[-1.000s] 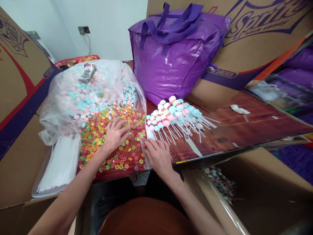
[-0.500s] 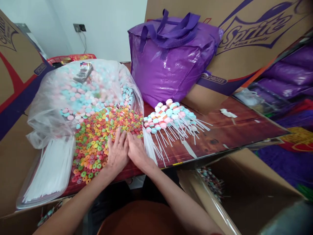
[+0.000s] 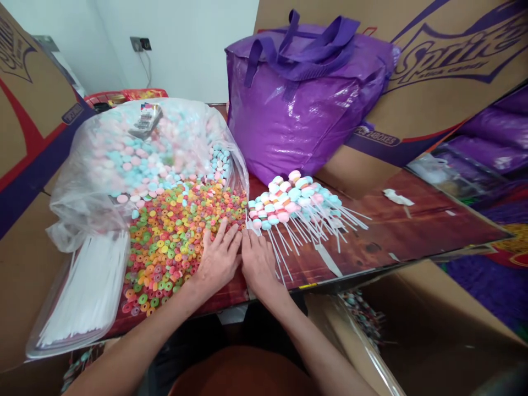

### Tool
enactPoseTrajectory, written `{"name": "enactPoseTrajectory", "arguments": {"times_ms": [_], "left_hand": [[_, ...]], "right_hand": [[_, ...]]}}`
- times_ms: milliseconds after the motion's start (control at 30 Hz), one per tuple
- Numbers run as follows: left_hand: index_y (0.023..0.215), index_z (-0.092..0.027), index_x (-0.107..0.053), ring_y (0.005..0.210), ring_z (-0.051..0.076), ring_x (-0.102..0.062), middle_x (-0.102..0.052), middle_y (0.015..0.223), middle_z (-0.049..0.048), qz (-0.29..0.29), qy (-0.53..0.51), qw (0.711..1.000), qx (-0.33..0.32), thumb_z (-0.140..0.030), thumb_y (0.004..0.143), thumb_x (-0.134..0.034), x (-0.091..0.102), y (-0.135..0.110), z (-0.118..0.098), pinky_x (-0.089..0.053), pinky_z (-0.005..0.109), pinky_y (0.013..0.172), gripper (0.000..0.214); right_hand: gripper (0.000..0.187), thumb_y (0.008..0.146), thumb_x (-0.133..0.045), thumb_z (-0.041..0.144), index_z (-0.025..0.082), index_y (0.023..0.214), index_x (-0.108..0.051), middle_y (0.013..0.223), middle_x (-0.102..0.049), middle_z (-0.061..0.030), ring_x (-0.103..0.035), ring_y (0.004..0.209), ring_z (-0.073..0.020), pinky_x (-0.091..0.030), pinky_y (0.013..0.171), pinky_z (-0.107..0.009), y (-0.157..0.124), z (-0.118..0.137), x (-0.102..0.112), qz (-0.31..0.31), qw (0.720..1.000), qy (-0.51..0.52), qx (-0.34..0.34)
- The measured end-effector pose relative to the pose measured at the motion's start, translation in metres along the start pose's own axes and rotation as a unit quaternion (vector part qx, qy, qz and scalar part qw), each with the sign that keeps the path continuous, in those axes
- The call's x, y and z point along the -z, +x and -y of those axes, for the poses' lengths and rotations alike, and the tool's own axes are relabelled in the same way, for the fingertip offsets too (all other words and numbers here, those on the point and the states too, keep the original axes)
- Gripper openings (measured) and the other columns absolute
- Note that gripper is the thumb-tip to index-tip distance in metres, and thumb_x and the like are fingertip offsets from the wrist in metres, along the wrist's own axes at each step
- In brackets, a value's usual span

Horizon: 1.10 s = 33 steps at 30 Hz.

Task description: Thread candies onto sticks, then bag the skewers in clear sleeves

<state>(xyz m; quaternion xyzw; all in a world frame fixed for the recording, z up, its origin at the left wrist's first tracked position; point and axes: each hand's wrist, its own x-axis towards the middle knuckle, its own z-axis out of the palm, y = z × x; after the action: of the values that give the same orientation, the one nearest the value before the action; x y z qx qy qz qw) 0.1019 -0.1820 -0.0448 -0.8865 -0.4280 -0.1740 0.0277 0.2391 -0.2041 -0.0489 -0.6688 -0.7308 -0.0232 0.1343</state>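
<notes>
Left hand (image 3: 220, 256) and right hand (image 3: 258, 258) sat side by side at the heap's right edge.
The left was palm down, fingers loosely spread, gripping nothing I could see; the right curled its fingers, and I couldn't tell what they held. The gummy rings (image 3: 165, 247) lay ahead and leftward, longest running away from the person, nearer the left hand. Both forearms angled inward. Candy-topped sticks (image 3: 284, 201) fanned beyond the right hand.

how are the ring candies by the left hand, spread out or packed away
Spread out: the ring candies lie loose in a broad, many-coloured layer on the table, right up to the left hand.
</notes>
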Motion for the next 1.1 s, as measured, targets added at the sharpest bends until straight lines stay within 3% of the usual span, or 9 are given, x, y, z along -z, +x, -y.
{"name": "enactPoseTrajectory", "arguments": {"times_ms": [300, 433, 533, 600, 733, 833, 900, 1000, 1100], "left_hand": [[0.132, -0.018, -0.061, 0.145, 0.044, -0.026, -0.049, 0.149, 0.0142, -0.012, 0.035, 0.995, 0.087, -0.013, 0.094, -0.039, -0.003, 0.022, 0.022, -0.025, 0.072, 0.106, 0.044], [0.121, -0.021, -0.068, 0.142, 0.042, -0.036, -0.060, 0.138, 0.0144, -0.074, -0.070, 0.988, 0.115, -0.021, 0.094, -0.045, 0.004, 0.020, 0.034, -0.021, 0.071, 0.108, 0.036], [0.106, -0.022, -0.073, 0.130, 0.034, -0.053, -0.070, 0.124, 0.0113, -0.132, -0.238, 0.945, 0.179, -0.033, 0.092, -0.052, 0.013, 0.016, 0.039, -0.031, 0.058, 0.111, 0.028], [0.098, -0.020, -0.073, 0.118, 0.029, -0.063, -0.075, 0.108, 0.0090, -0.174, -0.391, 0.862, 0.272, -0.040, 0.088, -0.060, 0.023, 0.014, 0.038, -0.040, 0.048, 0.108, 0.026], [0.070, -0.018, -0.066, 0.105, 0.027, -0.068, -0.069, 0.069, 0.0049, -0.157, -0.712, 0.572, 0.376, -0.046, 0.086, -0.062, 0.043, 0.016, 0.033, -0.047, 0.043, 0.102, 0.032], [0.088, -0.017, -0.072, 0.120, 0.029, -0.062, -0.074, 0.099, 0.0125, -0.088, -0.788, 0.449, 0.411, -0.055, 0.094, -0.044, 0.049, 0.022, 0.032, -0.047, 0.044, 0.101, 0.047], [0.106, -0.018, -0.071, 0.130, 0.030, -0.055, -0.067, 0.127, 0.0146, -0.053, -0.804, 0.441, 0.396, -0.060, 0.095, -0.033, 0.050, 0.026, 0.027, -0.045, 0.046, 0.103, 0.058], [0.122, -0.019, -0.066, 0.135, 0.030, -0.049, -0.056, 0.143, 0.0132, -0.015, -0.811, 0.461, 0.360, -0.063, 0.095, -0.027, 0.049, 0.032, 0.010, -0.041, 0.047, 0.108, 0.065], [0.138, -0.024, -0.054, 0.135, 0.030, -0.050, -0.052, 0.147, 0.0107, 0.024, -0.778, 0.535, 0.328, -0.067, 0.093, -0.021, 0.049, 0.037, -0.021, -0.040, 0.048, 0.110, 0.070]], "right_hand": [[0.033, 0.093, -0.041, 0.002, 0.008, 0.118, -0.063, 0.106, -0.067, -0.0172, -0.059, 0.096, -0.0273, -0.048, 0.087, -0.041, 0.039, 0.021, -0.005, 0.017, 1.000, 0.023, 0.013], [0.040, 0.092, -0.043, 0.003, 0.009, 0.129, -0.057, 0.111, -0.066, -0.0155, -0.060, 0.098, -0.0256, -0.050, 0.087, -0.038, 0.038, 0.021, -0.002, -0.019, 0.995, 0.085, 0.052], [0.040, 0.092, -0.043, 0.004, 0.011, 0.128, -0.059, 0.111, -0.069, -0.0140, -0.062, 0.100, -0.0249, -0.050, 0.089, -0.038, 0.024, 0.009, 0.005, -0.079, 0.981, 0.160, 0.078], [0.036, 0.093, -0.040, 0.006, 0.014, 0.118, -0.065, 0.105, -0.071, -0.0116, -0.064, 0.099, -0.0222, -0.050, 0.090, -0.035, 0.008, -0.001, 0.012, -0.133, 0.958, 0.244, 0.070], [0.024, 0.098, -0.047, 0.025, 0.019, 0.089, -0.068, 0.069, -0.066, -0.0007, -0.062, 0.062, -0.0141, -0.051, 0.063, -0.025, -0.022, -0.024, 0.027, -0.146, 0.890, 0.425, -0.080], [0.032, 0.100, -0.046, 0.035, 0.019, 0.079, -0.065, 0.052, -0.054, 0.0040, -0.051, 0.046, -0.0118, -0.045, 0.047, -0.022, -0.032, -0.033, 0.037, -0.111, 0.826, 0.526, -0.172], [0.029, 0.100, -0.047, 0.035, 0.019, 0.088, -0.068, 0.065, -0.065, -0.0002, -0.063, 0.060, -0.0144, -0.053, 0.059, -0.024, -0.034, -0.027, 0.043, -0.118, 0.822, 0.528, -0.178], [0.029, 0.100, -0.047, 0.032, 0.018, 0.117, -0.065, 0.114, -0.071, -0.0104, -0.067, 0.107, -0.0205, -0.054, 0.093, -0.034, -0.034, 0.000, 0.054, -0.158, 0.867, 0.464, -0.092], [0.042, 0.102, -0.042, 0.034, 0.013, 0.135, -0.055, 0.137, -0.060, -0.0140, -0.051, 0.132, -0.0209, -0.043, 0.111, -0.037, -0.030, 0.028, 0.063, -0.175, 0.909, 0.375, 0.061]]}}
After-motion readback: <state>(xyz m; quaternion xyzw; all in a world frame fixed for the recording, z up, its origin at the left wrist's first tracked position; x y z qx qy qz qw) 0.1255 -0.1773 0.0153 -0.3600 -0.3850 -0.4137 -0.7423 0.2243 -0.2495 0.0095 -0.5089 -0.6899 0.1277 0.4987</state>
